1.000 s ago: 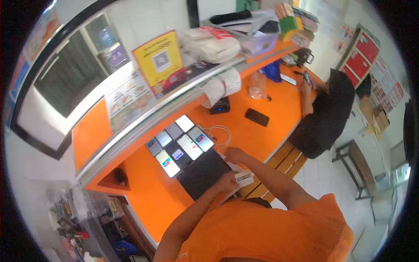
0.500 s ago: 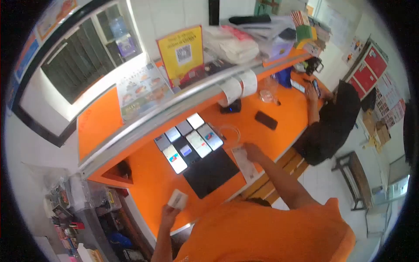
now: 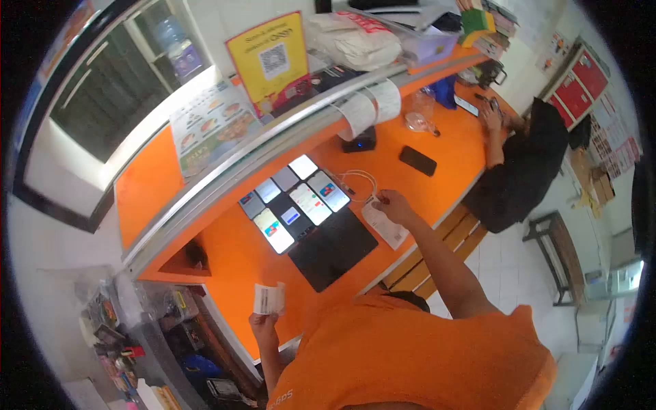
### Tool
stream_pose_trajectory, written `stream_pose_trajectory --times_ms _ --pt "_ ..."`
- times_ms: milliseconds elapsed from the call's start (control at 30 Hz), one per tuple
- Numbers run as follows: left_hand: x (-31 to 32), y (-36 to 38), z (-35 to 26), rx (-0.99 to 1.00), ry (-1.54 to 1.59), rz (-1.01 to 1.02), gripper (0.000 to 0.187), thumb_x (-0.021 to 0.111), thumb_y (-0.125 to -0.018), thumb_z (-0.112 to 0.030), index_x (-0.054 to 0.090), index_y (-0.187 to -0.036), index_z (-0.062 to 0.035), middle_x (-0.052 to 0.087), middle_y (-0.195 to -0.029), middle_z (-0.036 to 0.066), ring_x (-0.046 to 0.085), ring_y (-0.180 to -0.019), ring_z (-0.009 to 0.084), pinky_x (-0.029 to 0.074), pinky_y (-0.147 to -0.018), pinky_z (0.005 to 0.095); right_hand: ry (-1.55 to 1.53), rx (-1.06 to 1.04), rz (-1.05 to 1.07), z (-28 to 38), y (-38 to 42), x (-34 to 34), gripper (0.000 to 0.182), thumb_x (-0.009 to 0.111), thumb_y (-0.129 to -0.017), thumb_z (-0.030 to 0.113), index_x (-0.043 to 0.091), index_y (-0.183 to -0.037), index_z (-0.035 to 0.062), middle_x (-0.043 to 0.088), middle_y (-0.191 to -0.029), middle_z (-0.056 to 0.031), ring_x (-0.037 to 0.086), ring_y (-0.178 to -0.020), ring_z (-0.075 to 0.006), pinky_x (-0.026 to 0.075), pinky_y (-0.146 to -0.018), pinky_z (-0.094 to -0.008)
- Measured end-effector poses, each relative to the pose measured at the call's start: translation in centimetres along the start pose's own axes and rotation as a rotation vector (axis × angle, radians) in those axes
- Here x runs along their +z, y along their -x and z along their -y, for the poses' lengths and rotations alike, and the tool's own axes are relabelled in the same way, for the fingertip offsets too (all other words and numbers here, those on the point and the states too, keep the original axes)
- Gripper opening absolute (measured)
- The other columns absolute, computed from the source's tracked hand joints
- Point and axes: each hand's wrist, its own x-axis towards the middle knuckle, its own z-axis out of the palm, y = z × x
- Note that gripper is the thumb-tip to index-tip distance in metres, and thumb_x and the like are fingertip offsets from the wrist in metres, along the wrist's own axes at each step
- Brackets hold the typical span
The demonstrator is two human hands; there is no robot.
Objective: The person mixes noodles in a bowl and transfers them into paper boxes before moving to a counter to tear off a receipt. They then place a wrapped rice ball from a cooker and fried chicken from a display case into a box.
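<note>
My left hand (image 3: 264,328) pinches a small printed paper slip (image 3: 270,299) by its lower edge, above the left part of the orange desk. At the right, my right hand (image 3: 395,207) has its fingers closed on the top end of a longer printed receipt (image 3: 385,224). That receipt extends down toward the desk's front edge. Between the hands lies a black mat (image 3: 333,251). Just behind it, several phones (image 3: 309,204) with lit screens stand in a tight block. A white cable (image 3: 375,183) loops near my right hand.
A dark phone (image 3: 417,160) lies to the right on the orange desk (image 3: 232,301). A small black printer (image 3: 360,140) sits under the shelf, with paper strips (image 3: 379,102) hanging above. A person in black (image 3: 523,171) works at the far right. A yellow QR sign (image 3: 273,65) stands on the shelf.
My left hand has turned the slip more upright. My right hand has gone from a blur over the receipt to its top end. The whole view has shifted slightly.
</note>
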Motion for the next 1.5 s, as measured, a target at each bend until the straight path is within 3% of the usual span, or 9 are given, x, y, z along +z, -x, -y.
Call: stream_pose_trajectory --times_ms 133,267,500,700,1100,1233,1300,1400,1500 --pt "1.5 -0.5 -0.4 0.022 0.034 0.143 0.032 0.065 -0.08 0.004 0.07 -0.112 0.0015 0.069 -0.114 0.009 0.067 -0.104 0.0198 0.053 -0.09 0.0381 -0.432 -0.423 0.074 14.1 2.0 0.0 0.035 0.067 -0.094 0.004 0.06 -0.128 0.0017 0.068 -0.115 -0.0119 0.067 -0.101 -0.0191 0.054 -0.088 -0.0362" --pt "3.1 -1.5 -4.1 0.245 -0.36 0.274 0.029 0.07 -0.079 -0.002 0.072 -0.108 0.0007 0.07 -0.117 0.012 0.066 -0.11 0.0234 0.05 -0.094 0.0385 -0.681 -0.643 -0.037 23.9 0.4 0.9 0.039 0.064 -0.093 0.0 0.059 -0.131 0.0046 0.067 -0.112 -0.0111 0.065 -0.099 -0.0176 0.053 -0.086 -0.0351" --pt "2.3 0.0 -1.9 0.235 -0.306 0.18 0.032 0.07 -0.078 0.002 0.073 -0.11 0.0001 0.069 -0.116 0.012 0.065 -0.113 0.0243 0.05 -0.096 0.0384 -0.015 -0.803 -0.437 25.9 -3.5 1.0 0.024 0.068 -0.092 0.014 0.068 -0.116 0.008 0.066 -0.105 -0.0129 0.065 -0.092 -0.0271 0.051 -0.08 -0.0413" --pt "0.3 1.5 -1.1 0.196 -0.315 0.181 0.031 0.07 -0.079 0.002 0.073 -0.11 -0.0001 0.07 -0.116 0.012 0.066 -0.111 0.0245 0.05 -0.096 0.0383 0.655 -0.938 -0.722 29.6 0.0 -0.3 0.029 0.07 -0.087 0.031 0.072 -0.11 0.0131 0.06 -0.115 -0.0084 0.051 -0.11 -0.0315 0.038 -0.091 -0.051" --pt "4.6 -1.2 -7.5 0.322 -0.408 0.188 0.026 0.068 -0.08 0.001 0.073 -0.106 0.0002 0.073 -0.108 0.012 0.07 -0.102 0.0237 0.053 -0.089 0.0362 0.717 -1.021 -0.662 28.2 1.9 0.5 0.057 0.069 -0.086 0.046 0.061 -0.128 0.0087 0.053 -0.132 -0.0167 0.047 -0.122 -0.0368 0.034 -0.091 -0.058" --pt "5.7 -1.6 -9.0 0.437 -0.33 0.286 0.027 0.066 -0.08 0.001 0.073 -0.106 0.0003 0.073 -0.109 0.012 0.069 -0.101 0.0224 0.053 -0.088 0.036 0.403 -0.876 -0.435 24.0 6.8 4.1 0.064 0.07 -0.088 0.046 0.055 -0.135 0.0048 0.049 -0.136 -0.018 0.045 -0.124 -0.037 0.038 -0.091 -0.0533" --pt "6.1 -0.9 -10.0 0.404 -0.254 0.312 0.027 0.065 -0.081 0.0 0.073 -0.106 0.0002 0.073 -0.109 0.012 0.069 -0.099 0.0218 0.053 -0.087 0.0358 -0.097 -0.713 0.14 22.2 10.5 5.2 0.061 0.073 -0.09 0.04 0.053 -0.134 0.0038 0.051 -0.137 -0.0179 0.048 -0.126 -0.0337 0.043 -0.094 -0.0485" --pt "5.6 -1.0 -9.6 0.312 -0.19 0.475 0.039 0.065 -0.078 0.007 0.072 -0.115 -0.0031 0.072 -0.113 0.006 0.067 -0.103 0.0189 0.054 -0.09 0.039 -0.152 -0.669 0.458 20.3 14.2 6.1 0.072 0.074 -0.092 0.024 0.031 -0.146 0.0044 0.061 -0.13 -0.0156 0.056 -0.124 -0.0256 0.046 -0.102 -0.0431" --pt "6.5 -0.8 -9.1 0.253 -0.123 0.487 0.024 0.066 -0.082 -0.007 0.071 -0.105 -0.0011 0.071 -0.11 0.01 0.065 -0.103 0.0203 0.049 -0.092 0.0362 -0.239 -0.416 0.633 19.7 16.7 6.6 0.08 0.073 -0.092 0.011 0.018 -0.15 0.0057 0.063 -0.129 -0.0141 0.061 -0.118 -0.0209 0.048 -0.1 -0.038"
